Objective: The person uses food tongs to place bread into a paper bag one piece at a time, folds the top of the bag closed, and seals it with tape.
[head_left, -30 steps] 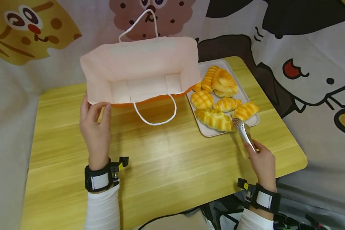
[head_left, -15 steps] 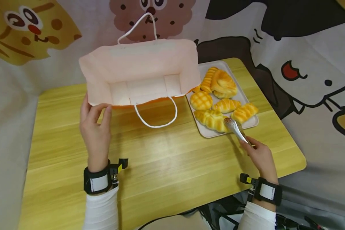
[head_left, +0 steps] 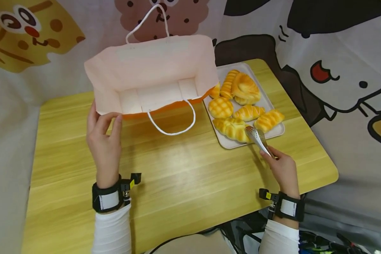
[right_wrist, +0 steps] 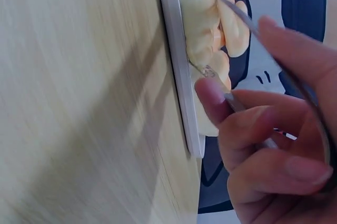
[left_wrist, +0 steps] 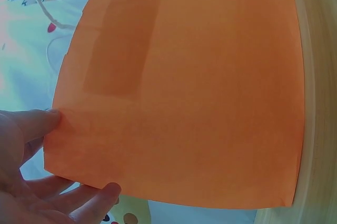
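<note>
A paper bag [head_left: 158, 60], orange outside and pale pink inside, stands with its mouth up and its white cord handles spread apart. My left hand [head_left: 104, 144] pinches its near left corner; in the left wrist view the thumb lies along the edge of the orange side [left_wrist: 210, 92]. My right hand [head_left: 284, 169] grips metal tongs [head_left: 256, 138] with perforated tips. Those tips stand spread at the right end of a long, ridged bread roll [head_left: 230, 127]. The right wrist view has one tong arm [right_wrist: 301, 84] above the roll's end and the other low by the tray rim.
Several more breads, among them a criss-cross bun [head_left: 220, 107] and a small loaf [head_left: 269, 120], share the light tray [head_left: 267, 101] at the table's right. The wooden table [head_left: 184, 176] backs onto a printed cloth [head_left: 339, 53] with cartoon faces.
The right hand has brought the tongs leftward, from beside the small loaf to the end of the ridged bread roll. My left hand keeps its grip on the bag.
</note>
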### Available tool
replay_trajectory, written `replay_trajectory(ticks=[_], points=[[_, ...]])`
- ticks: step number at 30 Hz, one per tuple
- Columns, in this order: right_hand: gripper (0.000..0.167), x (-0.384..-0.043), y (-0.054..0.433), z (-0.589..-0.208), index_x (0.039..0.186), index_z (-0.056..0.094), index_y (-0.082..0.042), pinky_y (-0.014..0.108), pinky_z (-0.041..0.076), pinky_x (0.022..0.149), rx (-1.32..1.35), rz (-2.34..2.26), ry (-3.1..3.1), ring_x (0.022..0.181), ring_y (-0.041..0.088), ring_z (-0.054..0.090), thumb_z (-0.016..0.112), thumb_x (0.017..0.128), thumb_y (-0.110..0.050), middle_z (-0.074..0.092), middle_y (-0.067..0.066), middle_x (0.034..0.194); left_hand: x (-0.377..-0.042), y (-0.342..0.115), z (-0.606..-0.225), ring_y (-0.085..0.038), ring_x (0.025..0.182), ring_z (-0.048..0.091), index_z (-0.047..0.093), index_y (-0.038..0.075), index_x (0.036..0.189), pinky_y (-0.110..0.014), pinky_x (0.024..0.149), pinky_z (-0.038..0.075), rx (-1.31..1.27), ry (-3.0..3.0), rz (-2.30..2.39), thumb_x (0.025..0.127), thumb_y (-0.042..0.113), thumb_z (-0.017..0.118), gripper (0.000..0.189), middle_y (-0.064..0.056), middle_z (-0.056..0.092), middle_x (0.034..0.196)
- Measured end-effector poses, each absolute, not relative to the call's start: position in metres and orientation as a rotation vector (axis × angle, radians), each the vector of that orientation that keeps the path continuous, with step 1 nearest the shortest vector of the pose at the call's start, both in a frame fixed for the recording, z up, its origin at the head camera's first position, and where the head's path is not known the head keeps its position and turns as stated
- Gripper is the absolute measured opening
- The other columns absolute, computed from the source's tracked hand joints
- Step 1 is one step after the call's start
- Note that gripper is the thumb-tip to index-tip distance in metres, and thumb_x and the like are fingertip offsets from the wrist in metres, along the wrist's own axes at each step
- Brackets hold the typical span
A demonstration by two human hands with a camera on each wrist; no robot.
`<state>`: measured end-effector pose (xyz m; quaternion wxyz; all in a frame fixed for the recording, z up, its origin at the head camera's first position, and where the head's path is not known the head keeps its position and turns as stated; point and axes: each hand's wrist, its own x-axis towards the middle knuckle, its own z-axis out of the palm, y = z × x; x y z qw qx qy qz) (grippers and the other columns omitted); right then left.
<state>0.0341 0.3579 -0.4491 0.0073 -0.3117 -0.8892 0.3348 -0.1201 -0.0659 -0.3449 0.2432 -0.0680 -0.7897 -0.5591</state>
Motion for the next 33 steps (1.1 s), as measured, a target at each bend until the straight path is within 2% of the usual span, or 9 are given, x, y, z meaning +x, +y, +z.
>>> replay_trajectory(ticks=[3, 8, 12, 16, 19, 21, 27, 33], points=[[0.064, 0.036, 0.355, -0.451, 0.126, 0.052, -0.011, 0.027, 0.043, 0.048, -0.961, 0.993, -2.772, 0.067, 0.02, 0.057, 0.054, 0.08, -0.056, 0.062, 0.013, 0.102, -0.122, -0.066, -0.346, -0.019, 0.117, 0.042, 0.063, -0.008, 0.095, -0.029, 0.092, 0.041, -0.192, -2.151, -1.541, 0.082, 0.007, 0.061, 0.02, 0.001, 0.038, 0.136], [0.058, 0.037, 0.352, -0.455, 0.124, 0.054, -0.013, 0.028, 0.037, 0.042, -0.934, 0.94, -2.765, 0.059, 0.022, 0.059, 0.056, 0.081, -0.052, 0.066, 0.012, 0.082, -0.128, -0.073, -0.36, -0.017, 0.118, 0.041, 0.065, -0.004, 0.093, -0.029, 0.091, 0.041, -0.183, -2.162, -1.541, 0.081, 0.011, 0.063, 0.02, 0.006, 0.037, 0.136], [0.054, 0.037, 0.351, -0.455, 0.122, 0.057, -0.016, 0.029, 0.032, 0.04, -0.933, 0.897, -2.753, 0.055, 0.019, 0.058, 0.057, 0.081, -0.051, 0.066, 0.008, 0.069, -0.125, -0.071, -0.357, -0.017, 0.118, 0.041, 0.065, -0.004, 0.093, -0.029, 0.091, 0.041, -0.16, -2.181, -1.53, 0.081, 0.012, 0.063, 0.02, 0.006, 0.037, 0.136], [0.052, 0.037, 0.364, -0.483, 0.118, 0.06, -0.023, 0.028, 0.035, 0.036, -0.926, 0.851, -2.688, 0.047, 0.014, 0.055, 0.056, 0.078, -0.057, 0.064, 0.002, 0.063, -0.118, -0.066, -0.347, -0.018, 0.118, 0.042, 0.064, -0.007, 0.093, -0.03, 0.092, 0.04, -0.145, -2.182, -1.531, 0.082, 0.009, 0.062, 0.02, 0.003, 0.038, 0.136], [0.052, 0.037, 0.381, -0.516, 0.117, 0.06, -0.029, 0.027, 0.037, 0.033, -0.913, 0.815, -2.629, 0.043, 0.01, 0.054, 0.054, 0.076, -0.061, 0.064, -0.001, 0.063, -0.118, -0.067, -0.346, -0.018, 0.117, 0.042, 0.064, -0.007, 0.093, -0.03, 0.092, 0.041, -0.141, -2.188, -1.52, 0.082, 0.01, 0.062, 0.02, 0.003, 0.038, 0.136], [0.052, 0.037, 0.383, -0.523, 0.116, 0.06, -0.031, 0.025, 0.038, 0.032, -0.922, 0.804, -2.606, 0.045, 0.01, 0.056, 0.054, 0.075, -0.062, 0.064, -0.002, 0.064, -0.117, -0.067, -0.346, -0.018, 0.117, 0.042, 0.064, -0.007, 0.093, -0.03, 0.092, 0.041, -0.138, -2.192, -1.519, 0.082, 0.01, 0.061, 0.021, 0.003, 0.038, 0.136], [0.055, 0.039, 0.355, -0.479, 0.117, 0.061, -0.019, 0.027, 0.043, 0.037, -1.052, 1.105, -2.497, 0.057, 0.018, 0.06, 0.059, 0.077, -0.055, 0.066, 0.008, 0.08, -0.116, -0.067, -0.347, -0.018, 0.117, 0.042, 0.064, -0.007, 0.093, -0.029, 0.091, 0.041, -0.138, -2.2, -1.52, 0.082, 0.011, 0.061, 0.021, 0.004, 0.037, 0.136], [0.05, 0.04, 0.345, -0.464, 0.116, 0.061, -0.019, 0.026, 0.048, 0.047, -1.139, 1.26, -2.424, 0.064, 0.019, 0.063, 0.06, 0.078, -0.05, 0.065, 0.006, 0.095, -0.116, -0.067, -0.346, -0.019, 0.117, 0.042, 0.064, -0.007, 0.093, -0.029, 0.091, 0.041, -0.15, -2.193, -1.502, 0.082, 0.01, 0.061, 0.02, 0.002, 0.038, 0.136]])
